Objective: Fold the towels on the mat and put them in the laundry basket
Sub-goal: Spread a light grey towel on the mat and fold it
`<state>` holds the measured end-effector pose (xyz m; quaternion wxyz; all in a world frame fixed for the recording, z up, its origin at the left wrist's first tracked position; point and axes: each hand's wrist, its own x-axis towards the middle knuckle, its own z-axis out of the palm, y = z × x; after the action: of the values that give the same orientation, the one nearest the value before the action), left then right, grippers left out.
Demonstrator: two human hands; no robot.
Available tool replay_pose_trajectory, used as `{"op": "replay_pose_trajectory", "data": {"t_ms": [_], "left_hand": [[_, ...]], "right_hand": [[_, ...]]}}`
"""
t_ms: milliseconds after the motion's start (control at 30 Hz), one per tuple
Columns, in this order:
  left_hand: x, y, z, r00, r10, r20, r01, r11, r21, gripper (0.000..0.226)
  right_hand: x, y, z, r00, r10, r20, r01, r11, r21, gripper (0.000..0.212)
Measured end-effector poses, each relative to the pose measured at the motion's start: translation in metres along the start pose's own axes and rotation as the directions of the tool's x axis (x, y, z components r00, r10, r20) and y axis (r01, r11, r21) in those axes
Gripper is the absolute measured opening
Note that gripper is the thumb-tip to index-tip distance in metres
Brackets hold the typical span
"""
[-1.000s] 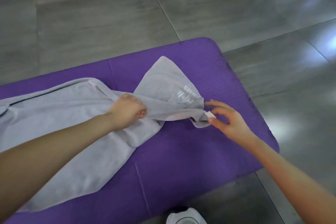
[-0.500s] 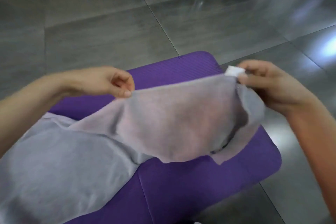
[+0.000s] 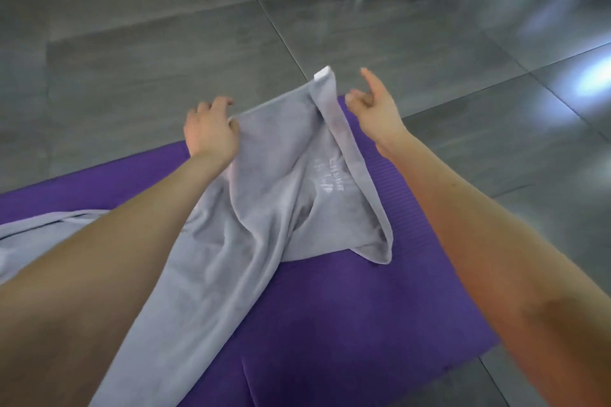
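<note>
head view: the left grip [image 3: 210, 130] pinches the far edge of the grey towel [image 3: 264, 208] at one corner, thumb on top, and holds it lifted. the right grip [image 3: 377, 109] is released, with its fingers loosely spread, the index finger raised, and purple showing between it and the cloth. the towel's other far corner, with a small white tag [image 3: 322, 73], stands up in the air just beside that grip.

the towel lies on the purple mat [image 3: 330, 307], which sits on a grey tiled floor [image 3: 132, 43]. its near part trails back under the left forearm and off the lower left of the frame. the right side has flopped over on itself, and a loose flap ends near the mat's middle. it looks soft, plush and limp, with pale lettering [image 3: 330, 182] on the doubled part. no laundry basket is in sight.

the step looks like spreading the towel before the first fold. to do it well, the right grip should take the tagged corner and match the height of the left. both should then draw the edge taut, lay it flat and smooth out the rolled side. otherwise the fold will trap that twist.
</note>
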<state>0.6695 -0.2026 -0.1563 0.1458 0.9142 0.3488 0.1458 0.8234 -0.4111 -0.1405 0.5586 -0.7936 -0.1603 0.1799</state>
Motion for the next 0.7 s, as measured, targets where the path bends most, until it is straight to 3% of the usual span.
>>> {"op": "replay_pose_trajectory", "data": {"t_ms": [67, 133, 200, 300, 333, 433, 500, 600, 667, 700], "left_hand": [[-0.019, -0.001, 0.011, 0.996, 0.052, 0.068, -0.057, 0.995, 0.080, 0.039], [-0.047, -0.002, 0.020, 0.974, 0.194, 0.119, -0.207, 0.971, 0.115, 0.036], [-0.080, -0.002, 0.025, 0.922, 0.356, 0.154, -0.370, 0.926, 0.078, 0.025], [-0.131, 0.003, 0.029, 0.820, 0.508, 0.264, -0.535, 0.844, 0.036, 0.031], [-0.148, 0.003, 0.031, 0.785, 0.535, 0.311, -0.573, 0.819, 0.039, 0.034], [-0.183, 0.003, 0.034, 0.709, 0.525, 0.471, -0.658, 0.733, 0.173, 0.035], [-0.195, 0.000, 0.034, 0.718, 0.468, 0.515, -0.645, 0.726, 0.238, 0.044], [-0.197, -0.007, 0.035, 0.755, 0.418, 0.505, -0.597, 0.758, 0.265, 0.047], [-0.190, -0.006, 0.027, 0.788, 0.363, 0.497, -0.493, 0.856, 0.158, 0.034], [-0.183, -0.005, 0.020, 0.824, 0.298, 0.482, -0.370, 0.927, 0.059, 0.023]], "right_hand": [[-0.022, 0.023, -0.008, 0.998, 0.036, 0.053, -0.019, 0.958, -0.287, 0.056], [-0.055, 0.054, -0.021, 0.995, 0.102, -0.004, -0.085, 0.814, -0.575, 0.051], [-0.094, 0.085, -0.033, 0.977, 0.187, -0.104, -0.207, 0.700, -0.684, 0.046], [-0.151, 0.121, -0.040, 0.947, 0.290, -0.139, -0.302, 0.657, -0.691, 0.029], [-0.164, 0.128, -0.039, 0.944, 0.301, -0.135, -0.307, 0.654, -0.691, 0.031], [-0.183, 0.138, -0.025, 0.959, 0.217, -0.183, -0.281, 0.628, -0.726, 0.028], [-0.185, 0.135, -0.017, 0.957, 0.151, -0.249, -0.285, 0.667, -0.688, 0.016], [-0.186, 0.118, -0.027, 0.912, 0.211, -0.353, -0.358, 0.830, -0.428, 0.006], [-0.189, 0.099, -0.047, 0.900, 0.198, -0.387, -0.315, 0.911, -0.266, 0.009], [-0.190, 0.090, -0.060, 0.898, 0.159, -0.411, -0.282, 0.924, -0.257, 0.010]]}}
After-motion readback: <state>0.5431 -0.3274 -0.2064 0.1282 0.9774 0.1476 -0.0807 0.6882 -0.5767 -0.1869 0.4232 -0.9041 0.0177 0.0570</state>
